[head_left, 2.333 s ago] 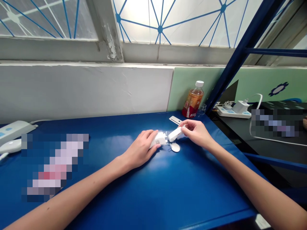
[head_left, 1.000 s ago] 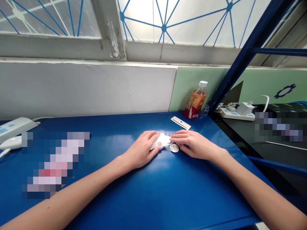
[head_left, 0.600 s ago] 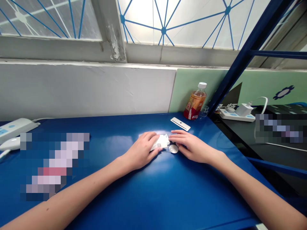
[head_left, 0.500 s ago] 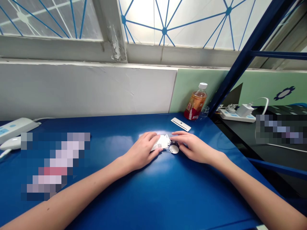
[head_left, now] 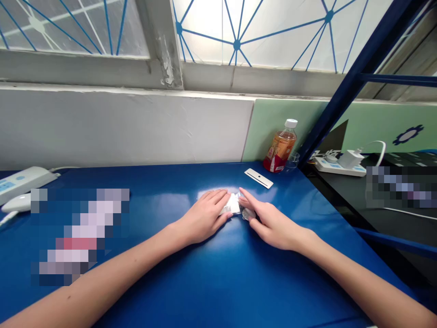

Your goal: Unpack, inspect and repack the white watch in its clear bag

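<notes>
A small clear plastic packet with white contents lies flat on the blue table, and its left end is under my left hand. That hand rests with fingers stretched over the packet and the thumb apart along its near edge. On the right, my right hand has its thumb and bent fingers around a round whitish disc at the packet's right end. Its index finger points up and away. Fingers partly cover the disc, so whether it is inside the plastic I cannot tell.
Beyond my hands lies a flat white strip with a dark slot. A drink bottle stands at the table's back right, beside a slanted blue post. Power strips sit at far left and on the black surface at right. A blurred-out item lies left.
My right hand has come in closer, and its thumb and fingers now close over the disc, which showed plainly before. The left hand stays on the packet with its fingers slightly further over it.
</notes>
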A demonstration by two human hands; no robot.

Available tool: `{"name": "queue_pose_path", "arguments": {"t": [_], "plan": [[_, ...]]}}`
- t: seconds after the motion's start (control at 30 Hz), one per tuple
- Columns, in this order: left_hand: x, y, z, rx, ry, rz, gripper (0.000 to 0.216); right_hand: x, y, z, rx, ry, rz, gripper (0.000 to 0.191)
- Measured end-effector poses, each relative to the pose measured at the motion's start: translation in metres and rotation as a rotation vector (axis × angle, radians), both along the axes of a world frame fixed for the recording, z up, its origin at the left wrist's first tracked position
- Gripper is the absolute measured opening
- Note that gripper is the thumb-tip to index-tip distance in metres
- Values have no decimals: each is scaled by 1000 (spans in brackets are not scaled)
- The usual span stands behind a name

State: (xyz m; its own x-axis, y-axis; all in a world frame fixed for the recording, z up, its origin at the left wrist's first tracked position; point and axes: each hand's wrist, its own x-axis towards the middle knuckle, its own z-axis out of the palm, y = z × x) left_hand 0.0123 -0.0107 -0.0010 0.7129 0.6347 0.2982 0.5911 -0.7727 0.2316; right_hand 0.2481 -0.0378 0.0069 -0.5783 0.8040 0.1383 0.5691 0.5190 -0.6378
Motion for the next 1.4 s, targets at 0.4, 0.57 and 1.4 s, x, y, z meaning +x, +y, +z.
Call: {"name": "queue_pose_path", "arguments": {"t": [0.4, 0.57, 1.4], "plan": [[-2, 0, 4, -40, 171, 8, 54, -1, 10, 2, -142, 225, -108, 67], [-2, -1, 5, -42, 185, 11, 54, 4, 13, 11, 203, 43, -261, 38], [-1, -2, 6, -34, 150, 19, 53, 0, 17, -5, -278, 516, -198, 41]]}}
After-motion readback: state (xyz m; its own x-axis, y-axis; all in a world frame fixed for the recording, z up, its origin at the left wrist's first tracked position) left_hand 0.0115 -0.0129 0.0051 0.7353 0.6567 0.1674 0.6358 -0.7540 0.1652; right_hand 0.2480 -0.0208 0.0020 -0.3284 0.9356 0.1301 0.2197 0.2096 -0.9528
